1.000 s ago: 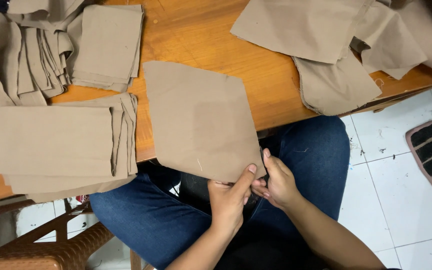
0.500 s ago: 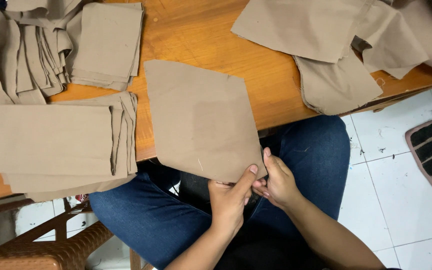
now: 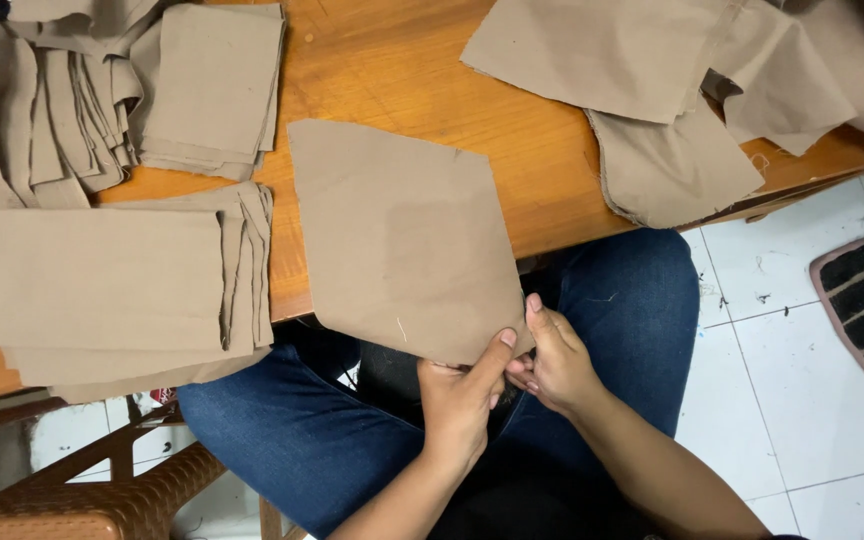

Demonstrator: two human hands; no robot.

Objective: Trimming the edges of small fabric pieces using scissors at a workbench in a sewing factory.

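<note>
Tan fabric panel (image 3: 402, 240) laid flat on wooden counter (image 3: 392, 80), near corner overhanging lap; corner pinched by left hand (image 3: 460, 400) and right hand (image 3: 552, 365), both clamped on it, seemingly for alignment; folded tan stack (image 3: 102, 280) kept beside

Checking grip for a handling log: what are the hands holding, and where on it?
Both hands, left hand and right hand, pinch one tan fabric piece at its near bottom corner, thumbs on top; the rest lies on the wooden table.
</note>
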